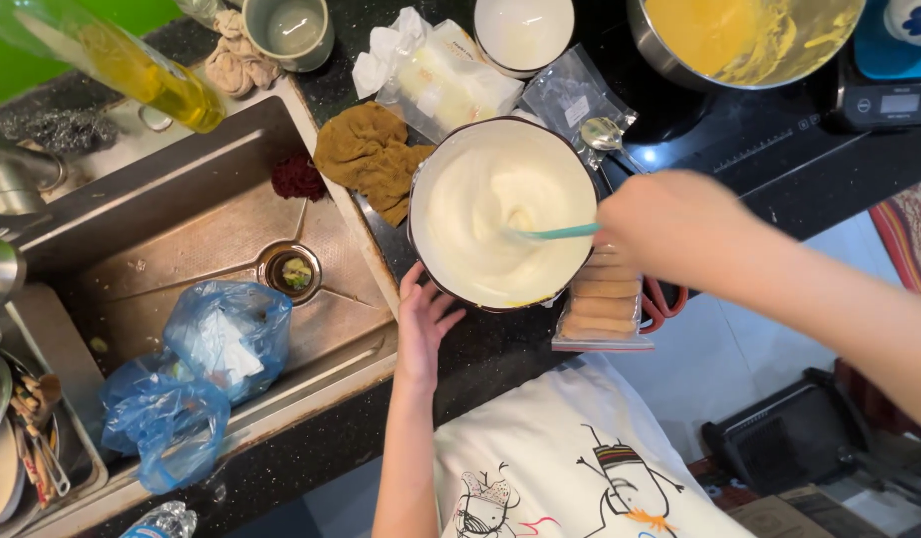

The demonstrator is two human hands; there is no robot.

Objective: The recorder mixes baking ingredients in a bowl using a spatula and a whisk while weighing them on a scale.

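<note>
While my left hand (421, 324) rests spread against the bowl (503, 214) at 7 o'clock so it won't slide on the worktop (500, 349), my right hand (669, 227) pinches the teal spatula (560, 232) in the cream.

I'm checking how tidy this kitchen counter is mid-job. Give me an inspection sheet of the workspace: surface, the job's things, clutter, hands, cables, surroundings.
Surface: dark speckled counter beside a metal sink.
Job's things: bowl of white cream; teal spatula in it.
Clutter: brown cloth, bag of biscuits, spoon, plastic bags, white bowl, pot of yellow batter, scale, oil bottle.
Hands: left hand steadies the bowl's near rim; right hand has its grip on the spatula.
Cables: nothing seen.
Surroundings: blue bags in the sink, tiled floor, patterned rug.
</note>
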